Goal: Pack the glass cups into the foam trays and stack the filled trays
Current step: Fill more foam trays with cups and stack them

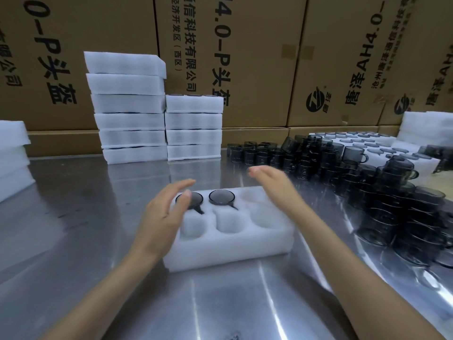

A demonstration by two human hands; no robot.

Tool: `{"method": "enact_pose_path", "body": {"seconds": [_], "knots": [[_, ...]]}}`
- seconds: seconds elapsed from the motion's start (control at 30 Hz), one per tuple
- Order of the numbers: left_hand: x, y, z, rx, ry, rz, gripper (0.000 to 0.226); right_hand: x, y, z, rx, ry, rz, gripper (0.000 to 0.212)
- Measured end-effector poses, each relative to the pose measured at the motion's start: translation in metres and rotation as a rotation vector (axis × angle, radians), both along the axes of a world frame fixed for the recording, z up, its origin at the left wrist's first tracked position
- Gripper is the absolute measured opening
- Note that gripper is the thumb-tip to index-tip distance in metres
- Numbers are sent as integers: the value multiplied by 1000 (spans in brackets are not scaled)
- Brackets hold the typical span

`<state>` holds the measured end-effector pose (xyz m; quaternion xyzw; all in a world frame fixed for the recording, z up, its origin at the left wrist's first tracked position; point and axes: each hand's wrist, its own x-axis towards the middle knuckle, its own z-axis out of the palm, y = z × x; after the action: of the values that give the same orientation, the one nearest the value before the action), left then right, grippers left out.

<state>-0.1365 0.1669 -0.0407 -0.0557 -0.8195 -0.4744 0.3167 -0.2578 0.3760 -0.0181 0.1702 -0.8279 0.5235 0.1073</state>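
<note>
While the foam tray (228, 244) sits square in front of me on the steel worktop (85, 217), both my hands hover over it with nothing in them. My left hand (164, 214) is spread flat, fingers loose, just above the tray's left end and partly covering the first seated cup (193, 198); my right hand (272, 181) is open too, fingers relaxed and pointing away from me, lifted over the tray's far right corner.

Two dark glass cups are in the back row, the second cup (221, 197) just beside the first, each with its handle tucked into the slot toward me. Four pockets are bare: the back right one and all three in the near row (so I judge this tray a third full).

What matters next is direction. The loose cups (382, 192) lie in a big heap to my right and beyond, well apart from the tray, so my right hand is the nearer one for fetching. The tray's long axis runs left to right across me, and its open back pocket lies on that same right side.

Filled trays (161, 119) stand in two stacks at the back, against the cardboard cartons (257, 57).
</note>
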Motion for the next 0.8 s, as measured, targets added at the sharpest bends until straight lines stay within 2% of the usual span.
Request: {"method": "enact_pose_path", "body": {"seconds": [0.07, 0.2, 0.27, 0.37, 0.6, 0.8], "knots": [[1, -11, -11, 144, -27, 4, 30, -21, 20, -11, -148, -54, -161, 23], [-12, -31, -26, 352, -215, 90, 33, -56, 58, -44, -205, -125, -508, 38], [-16, -33, -28, 408, -285, 80, 38, -71, 66, -47, -246, -69, -583, 39], [-16, -30, -29, 442, -292, 6, 46, -92, 73, -46, -216, 15, -652, 42], [-32, -41, -42, 505, -270, -15, 52, -142, 86, -17, 115, 188, -761, 45], [-38, -45, -46, 506, -251, -39, 55, -169, 98, 0, 450, -31, -789, 48]]}}
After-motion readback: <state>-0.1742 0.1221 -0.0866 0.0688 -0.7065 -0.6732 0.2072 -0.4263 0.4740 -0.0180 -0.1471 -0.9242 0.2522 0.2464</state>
